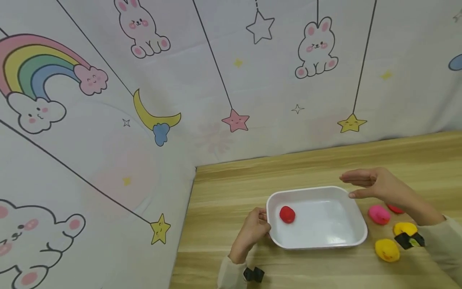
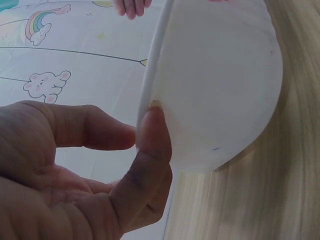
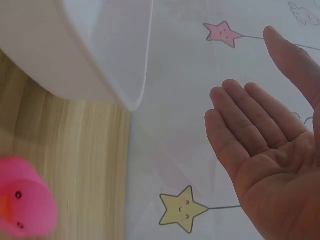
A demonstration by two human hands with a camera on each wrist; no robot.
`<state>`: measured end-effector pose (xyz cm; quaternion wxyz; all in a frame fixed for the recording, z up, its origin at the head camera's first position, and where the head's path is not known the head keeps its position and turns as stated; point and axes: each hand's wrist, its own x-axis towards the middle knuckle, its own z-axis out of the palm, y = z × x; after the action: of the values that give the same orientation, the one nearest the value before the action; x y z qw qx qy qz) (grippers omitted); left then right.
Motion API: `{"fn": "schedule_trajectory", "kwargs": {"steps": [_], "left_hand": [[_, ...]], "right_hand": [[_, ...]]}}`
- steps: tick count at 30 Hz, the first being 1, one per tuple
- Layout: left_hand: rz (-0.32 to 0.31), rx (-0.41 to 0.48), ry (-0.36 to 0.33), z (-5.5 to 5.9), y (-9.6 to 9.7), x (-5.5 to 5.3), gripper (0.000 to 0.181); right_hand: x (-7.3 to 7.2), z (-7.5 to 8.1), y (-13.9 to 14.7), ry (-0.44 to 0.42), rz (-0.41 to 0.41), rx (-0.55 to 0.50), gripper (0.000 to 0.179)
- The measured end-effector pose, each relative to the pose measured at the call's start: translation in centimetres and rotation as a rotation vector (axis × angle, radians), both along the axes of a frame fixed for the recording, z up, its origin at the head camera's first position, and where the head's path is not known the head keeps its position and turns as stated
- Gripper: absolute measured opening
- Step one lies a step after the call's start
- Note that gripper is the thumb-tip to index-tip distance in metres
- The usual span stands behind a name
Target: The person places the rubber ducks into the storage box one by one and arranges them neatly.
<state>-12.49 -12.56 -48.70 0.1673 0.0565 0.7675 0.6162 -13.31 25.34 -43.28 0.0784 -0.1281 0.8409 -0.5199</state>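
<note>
A white rectangular tray (image 1: 326, 220) stands on the wooden table, with a small red rounded toy (image 1: 287, 214) lying in its left part. My left hand (image 1: 252, 228) pinches the tray's left rim between thumb and fingers; the left wrist view shows the thumb on one side of the white wall (image 2: 225, 75) and the fingertips on the other. Beside the tray's back right corner hovers my right hand (image 1: 377, 185), fingers straight and thumb apart, holding nothing. In the right wrist view its palm (image 3: 280, 175) is bare.
Right of the tray lie a pink toy duck (image 1: 379, 214), a yellow duck (image 1: 387, 250), another yellow toy (image 1: 405, 229) and a red toy (image 1: 395, 208) partly hidden by the right forearm. A printed cloth (image 1: 274, 88) hangs behind the wooden table (image 1: 216, 192) and along its left.
</note>
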Motion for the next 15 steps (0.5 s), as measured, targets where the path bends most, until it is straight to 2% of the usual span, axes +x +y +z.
{"fn": "schedule_trajectory", "kwargs": {"steps": [8,15], "left_hand": [[-0.018,0.003,-0.002,-0.1,0.8,0.2,0.048],[-0.035,-0.002,0.006,0.1,0.3,-0.1,0.05]], "right_hand": [[2.0,-0.9,4.2,0.001,-0.111,0.006,0.055],[3.8,-2.7,7.5,-0.011,-0.229,-0.037,0.046]]}}
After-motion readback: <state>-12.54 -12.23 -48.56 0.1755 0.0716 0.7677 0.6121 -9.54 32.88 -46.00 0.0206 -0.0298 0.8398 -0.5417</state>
